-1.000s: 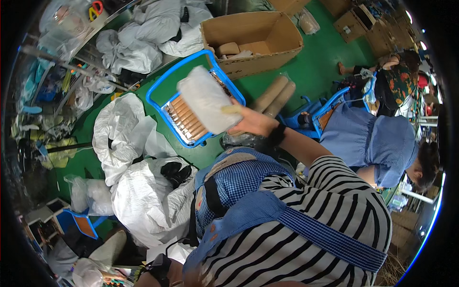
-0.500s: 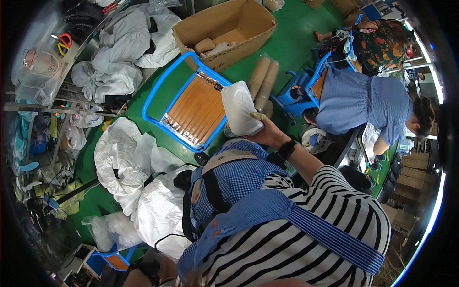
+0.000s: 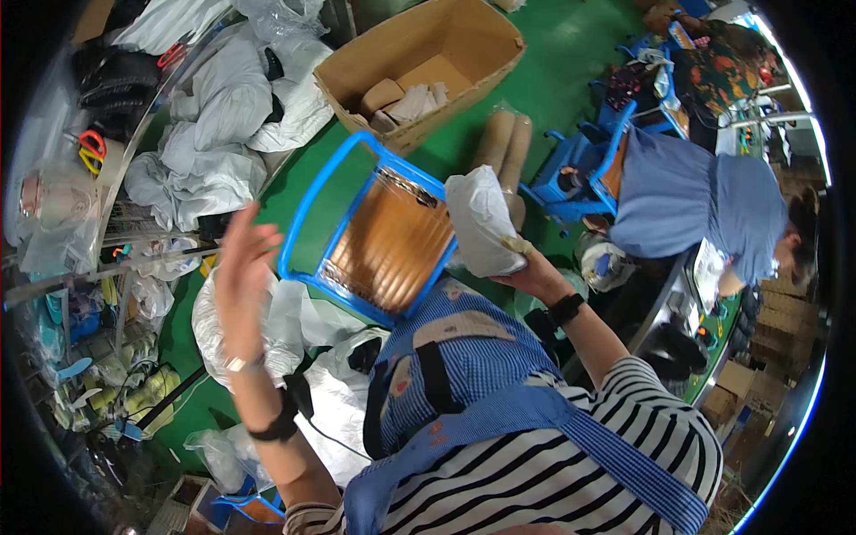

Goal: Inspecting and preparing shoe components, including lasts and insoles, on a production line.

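Note:
My right hand (image 3: 538,275) grips the lower corner of a white plastic bag (image 3: 484,221), which looks filled and soft-sided. The bag is held up in front of the right edge of a blue-framed chair (image 3: 392,239) with a slatted brown seat. My left hand (image 3: 242,272) is raised to the left of the chair, holding nothing that I can see. Its fingers are stretched out and somewhat blurred by motion. White sacks (image 3: 334,410) lie below and behind my left forearm.
A large open cardboard box (image 3: 428,71) with pieces inside stands beyond the chair. Beside it are brown rolls (image 3: 501,152) in clear plastic. Grey-white sacks (image 3: 214,116) are heaped at the left, near red-handled scissors (image 3: 92,150). Two people sit working at the right, one in a blue dress (image 3: 660,192).
My left arm has come into view from below, the hand lifted at the left. The right hand and its bag sit slightly further right and lower in the picture, as the whole view has shifted.

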{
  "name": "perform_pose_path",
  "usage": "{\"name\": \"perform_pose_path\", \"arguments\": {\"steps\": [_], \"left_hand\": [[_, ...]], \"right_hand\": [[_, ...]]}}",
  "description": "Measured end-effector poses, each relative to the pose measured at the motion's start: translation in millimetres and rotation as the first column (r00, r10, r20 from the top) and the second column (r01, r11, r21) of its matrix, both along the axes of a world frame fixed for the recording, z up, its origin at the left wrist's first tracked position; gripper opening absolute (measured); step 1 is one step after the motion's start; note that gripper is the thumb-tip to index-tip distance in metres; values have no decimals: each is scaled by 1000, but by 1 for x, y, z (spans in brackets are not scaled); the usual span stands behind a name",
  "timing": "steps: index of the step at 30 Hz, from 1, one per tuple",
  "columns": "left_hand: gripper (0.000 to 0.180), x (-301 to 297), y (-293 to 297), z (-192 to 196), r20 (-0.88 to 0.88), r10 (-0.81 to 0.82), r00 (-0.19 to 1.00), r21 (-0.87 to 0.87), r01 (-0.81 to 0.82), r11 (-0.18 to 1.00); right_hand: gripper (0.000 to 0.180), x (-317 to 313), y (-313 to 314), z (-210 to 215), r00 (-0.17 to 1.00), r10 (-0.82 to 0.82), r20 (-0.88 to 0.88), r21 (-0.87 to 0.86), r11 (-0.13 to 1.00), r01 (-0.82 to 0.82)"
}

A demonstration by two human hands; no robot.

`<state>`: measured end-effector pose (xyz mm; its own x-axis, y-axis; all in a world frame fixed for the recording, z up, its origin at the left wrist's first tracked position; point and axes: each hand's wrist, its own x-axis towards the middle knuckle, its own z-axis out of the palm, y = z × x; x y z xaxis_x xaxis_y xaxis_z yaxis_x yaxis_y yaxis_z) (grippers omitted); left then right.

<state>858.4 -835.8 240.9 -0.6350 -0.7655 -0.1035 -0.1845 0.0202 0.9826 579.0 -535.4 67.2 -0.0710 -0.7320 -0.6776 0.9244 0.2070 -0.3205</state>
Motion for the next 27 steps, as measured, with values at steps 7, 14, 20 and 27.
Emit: {"name": "perform_pose_path", "arguments": {"steps": [7,14,20,27], "left_hand": [[67,-26,-77,-260,655,209,726,-416,115,902],[23,-58,-116,-288,849,-114,516,75,97,992],[15,-52,-109,-290,699,-50,713,-174,238,956],[12,-69,-109,-263,705,17,709,-240,215,947]], "right_hand": [[61,-95,-98,-15,997,-41,-71,166,985,52],[55,-197,-200,-46,860,79,-504,168,986,8],[50,-277,-275,-93,882,-63,-466,174,972,161],[85,-355,-317,-135,-128,328,-936,352,886,-303]]}}
